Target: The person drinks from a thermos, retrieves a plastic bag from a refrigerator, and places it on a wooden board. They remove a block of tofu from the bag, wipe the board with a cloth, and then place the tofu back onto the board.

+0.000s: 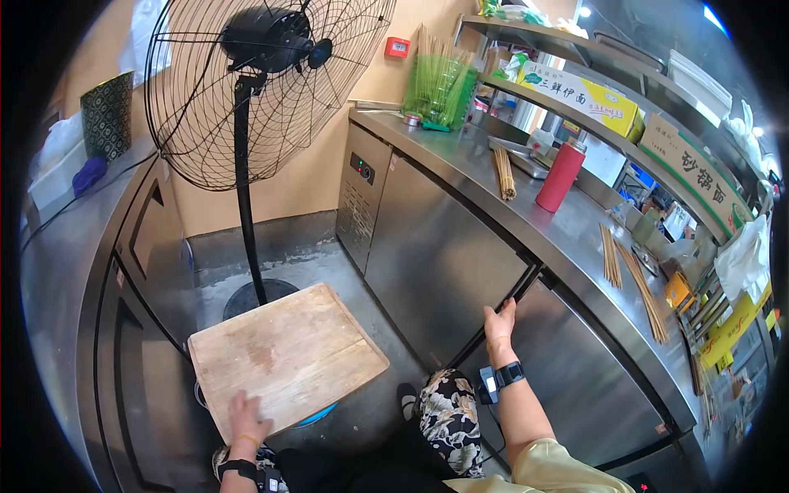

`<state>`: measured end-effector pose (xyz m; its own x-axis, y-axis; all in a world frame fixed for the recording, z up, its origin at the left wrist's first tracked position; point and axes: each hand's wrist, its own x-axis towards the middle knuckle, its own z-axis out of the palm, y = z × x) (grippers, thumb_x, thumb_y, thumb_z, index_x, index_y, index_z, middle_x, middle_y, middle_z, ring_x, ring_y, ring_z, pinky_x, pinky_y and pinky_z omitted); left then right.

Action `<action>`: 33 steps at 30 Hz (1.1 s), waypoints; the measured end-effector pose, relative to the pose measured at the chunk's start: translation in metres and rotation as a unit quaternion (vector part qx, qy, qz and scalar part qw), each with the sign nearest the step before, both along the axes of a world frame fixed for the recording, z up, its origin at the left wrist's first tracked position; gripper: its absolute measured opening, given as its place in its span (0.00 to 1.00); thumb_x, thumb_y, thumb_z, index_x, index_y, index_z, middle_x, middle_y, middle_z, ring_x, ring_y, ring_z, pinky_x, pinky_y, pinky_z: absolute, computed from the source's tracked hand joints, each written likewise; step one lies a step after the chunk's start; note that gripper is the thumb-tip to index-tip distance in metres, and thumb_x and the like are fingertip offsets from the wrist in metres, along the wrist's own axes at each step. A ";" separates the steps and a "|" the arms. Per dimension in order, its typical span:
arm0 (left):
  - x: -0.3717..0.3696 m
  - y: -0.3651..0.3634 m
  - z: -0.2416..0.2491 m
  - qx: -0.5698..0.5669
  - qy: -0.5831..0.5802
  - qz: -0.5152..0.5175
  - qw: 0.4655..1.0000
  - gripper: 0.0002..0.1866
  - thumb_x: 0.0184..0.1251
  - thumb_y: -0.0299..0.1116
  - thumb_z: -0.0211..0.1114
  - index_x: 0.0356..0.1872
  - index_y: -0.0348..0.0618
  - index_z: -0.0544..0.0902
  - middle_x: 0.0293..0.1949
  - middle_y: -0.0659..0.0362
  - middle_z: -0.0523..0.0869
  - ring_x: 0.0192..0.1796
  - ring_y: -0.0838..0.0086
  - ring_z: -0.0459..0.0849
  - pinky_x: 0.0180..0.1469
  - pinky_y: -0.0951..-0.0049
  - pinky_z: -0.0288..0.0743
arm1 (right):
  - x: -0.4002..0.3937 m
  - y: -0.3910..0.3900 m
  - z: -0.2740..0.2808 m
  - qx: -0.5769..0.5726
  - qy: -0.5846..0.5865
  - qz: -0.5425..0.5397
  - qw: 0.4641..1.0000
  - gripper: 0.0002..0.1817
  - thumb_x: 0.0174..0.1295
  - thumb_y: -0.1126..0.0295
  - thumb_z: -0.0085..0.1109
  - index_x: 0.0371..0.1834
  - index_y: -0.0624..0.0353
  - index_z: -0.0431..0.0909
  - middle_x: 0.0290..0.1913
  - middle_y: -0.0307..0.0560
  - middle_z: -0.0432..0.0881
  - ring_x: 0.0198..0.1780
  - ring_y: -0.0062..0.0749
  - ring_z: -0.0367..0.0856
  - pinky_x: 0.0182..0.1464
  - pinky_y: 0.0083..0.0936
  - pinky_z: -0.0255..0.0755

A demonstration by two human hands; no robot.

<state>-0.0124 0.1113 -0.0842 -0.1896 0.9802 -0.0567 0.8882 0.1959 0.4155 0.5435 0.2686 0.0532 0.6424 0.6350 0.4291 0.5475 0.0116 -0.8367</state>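
A wooden cutting board (288, 345) lies at the lower left, over something blue of which only a bit of rim shows. My left hand (249, 417) is at the board's near edge, its slightly blurred fingers apart. On the right, my right hand (499, 322) has its fingers hooked at the dark edge of a steel undercounter fridge door (448, 246); the fingertips are partly hidden. A second fridge door (567, 370) is beside that hand. Both wrists wear black bands with small devices.
A black standing fan (246, 164) rises behind the board. On the right counter (526, 218) are a red bottle (562, 175), bundled skewers (503, 174) and loose skewers (641, 292). Shelves above hold noodle boxes (579, 99). Another steel cabinet (148, 271) lines the left.
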 end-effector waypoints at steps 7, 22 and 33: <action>0.012 -0.005 0.009 -0.085 0.025 -0.076 0.993 0.40 0.36 0.39 0.80 0.60 0.58 0.76 0.70 0.49 0.61 0.72 0.48 0.55 0.73 0.61 0.53 | 0.012 0.015 -0.007 -0.074 0.064 0.016 0.995 0.26 0.52 0.77 0.60 0.56 0.69 0.67 0.49 0.58 0.80 0.51 0.42 0.79 0.54 0.31 0.71; 0.011 -0.012 -0.006 -0.002 0.113 -0.134 0.985 0.36 0.42 0.24 0.71 0.59 0.55 0.73 0.68 0.45 0.63 0.69 0.45 0.60 0.71 0.58 0.58 | -0.110 -0.095 0.001 -0.113 -0.119 0.361 0.918 0.30 0.55 0.76 0.56 0.64 0.65 0.62 0.60 0.63 0.69 0.60 0.53 0.71 0.61 0.36 0.68; 0.018 -0.012 0.007 -0.030 0.099 -0.126 0.987 0.39 0.39 0.20 0.70 0.60 0.55 0.73 0.68 0.47 0.62 0.70 0.47 0.58 0.72 0.61 0.57 | -0.131 -0.069 -0.048 -0.070 -0.060 0.208 0.974 0.41 0.52 0.73 0.58 0.71 0.66 0.51 0.63 0.62 0.66 0.64 0.56 0.66 0.66 0.40 0.62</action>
<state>0.0060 0.0990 -0.0769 0.0472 0.9936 -0.1023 0.9745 -0.0233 0.2230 0.4130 0.2001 0.0052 0.2685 0.8873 0.3750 0.6131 0.1429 -0.7769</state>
